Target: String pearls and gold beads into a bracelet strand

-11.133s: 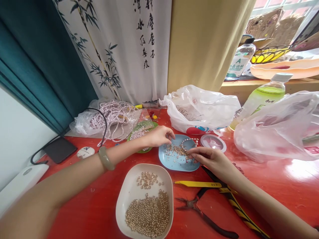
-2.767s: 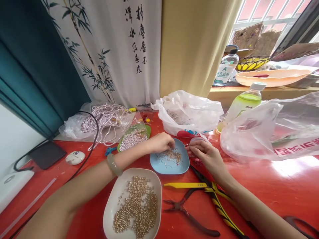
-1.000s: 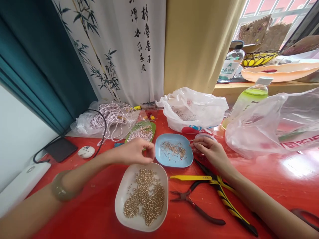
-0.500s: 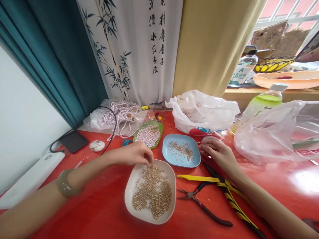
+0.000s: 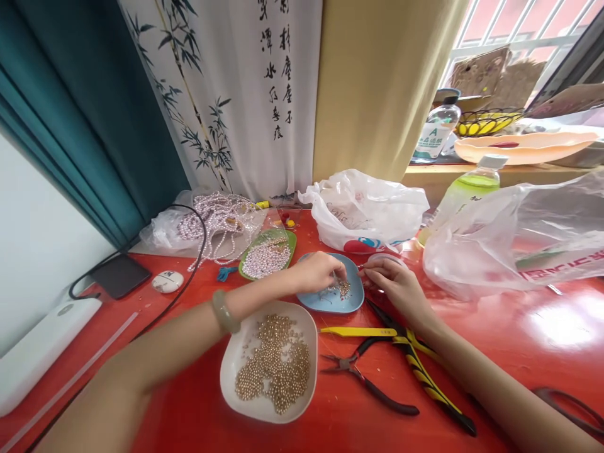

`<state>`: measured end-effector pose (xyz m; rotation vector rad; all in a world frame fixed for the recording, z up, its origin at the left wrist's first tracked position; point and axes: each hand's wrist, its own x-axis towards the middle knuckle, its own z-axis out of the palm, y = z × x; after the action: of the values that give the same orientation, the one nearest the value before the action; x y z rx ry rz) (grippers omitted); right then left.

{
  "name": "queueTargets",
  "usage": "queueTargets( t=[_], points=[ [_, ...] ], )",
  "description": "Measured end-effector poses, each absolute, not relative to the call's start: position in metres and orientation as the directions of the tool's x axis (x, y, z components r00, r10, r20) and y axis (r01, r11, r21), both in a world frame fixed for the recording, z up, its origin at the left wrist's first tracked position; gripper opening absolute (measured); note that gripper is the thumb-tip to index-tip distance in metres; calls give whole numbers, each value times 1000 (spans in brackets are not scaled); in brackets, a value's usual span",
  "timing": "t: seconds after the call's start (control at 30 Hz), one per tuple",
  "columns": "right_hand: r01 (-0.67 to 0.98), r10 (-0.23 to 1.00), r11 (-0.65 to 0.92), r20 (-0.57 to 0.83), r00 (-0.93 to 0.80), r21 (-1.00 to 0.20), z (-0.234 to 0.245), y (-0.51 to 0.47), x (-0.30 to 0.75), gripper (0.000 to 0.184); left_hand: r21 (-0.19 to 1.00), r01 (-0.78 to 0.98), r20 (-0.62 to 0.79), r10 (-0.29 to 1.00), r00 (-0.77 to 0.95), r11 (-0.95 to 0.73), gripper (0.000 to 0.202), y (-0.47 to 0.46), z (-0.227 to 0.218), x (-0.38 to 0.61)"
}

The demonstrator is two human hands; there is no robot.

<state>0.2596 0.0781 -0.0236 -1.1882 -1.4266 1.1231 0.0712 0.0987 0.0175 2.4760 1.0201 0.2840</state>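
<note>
My left hand (image 5: 321, 272) reaches over the blue plate (image 5: 309, 302), its fingertips bent down among the small gold-coloured pieces (image 5: 343, 288) lying there. Whether a piece is between those fingers is hidden. Just right of the plate, my right hand (image 5: 389, 283) is closed in a pinch; a tiny pale bit shows at its fingertips, too small to name. Below my left forearm stands a white dish (image 5: 228, 377) of gold beads (image 5: 278, 365). A green plate (image 5: 291, 244) of pale pink pearl beads (image 5: 267, 258) lies behind that forearm.
Yellow tweezers (image 5: 361, 331), black-handled pliers (image 5: 346, 363) and yellow-and-black pliers (image 5: 431, 384) lie on the red table (image 5: 358, 428). Plastic bags (image 5: 368, 214) and a bottle (image 5: 472, 189) stand behind. At left are pearl strands (image 5: 219, 220), a phone (image 5: 120, 275) and a cable (image 5: 204, 233).
My left hand has moved from the white dish of gold beads to the blue plate, rightward and away from me. My right hand keeps its pinch beside the plate. The view has shifted slightly right.
</note>
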Motion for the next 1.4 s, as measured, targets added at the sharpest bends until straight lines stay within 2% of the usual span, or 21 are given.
queueTargets(
  t=[0.17,0.3,0.5,0.83,1.0,1.2,1.3,1.4],
  points=[
    [147,986,135,118,-122,-980,-24,79,259,17,446,626,-6,698,716,-639,30,118,6,90],
    [140,985,132,114,-129,-981,-25,79,260,15,462,626,-45,688,724,-628,24,124,5,93],
    [135,980,105,80,-180,-985,-26,78,259,16,524,603,-92,664,742,-602,15,126,-1,93],
    [131,887,-16,-75,-456,-991,-20,73,257,10,624,581,-115,675,729,-522,10,110,8,78],
    [146,817,-31,-110,-566,-989,-13,68,256,7,736,521,-90,700,709,-433,13,107,8,65],
    [200,772,-34,-153,-617,-979,-7,68,257,12,833,474,-153,704,693,-285,13,103,-1,54],
    [217,749,-48,-179,-638,-975,-6,68,257,15,854,464,-175,707,685,-237,12,100,0,52],
    [226,735,-56,-193,-649,-972,-6,68,256,16,824,474,-148,690,708,-310,11,97,4,50]
  ],
)
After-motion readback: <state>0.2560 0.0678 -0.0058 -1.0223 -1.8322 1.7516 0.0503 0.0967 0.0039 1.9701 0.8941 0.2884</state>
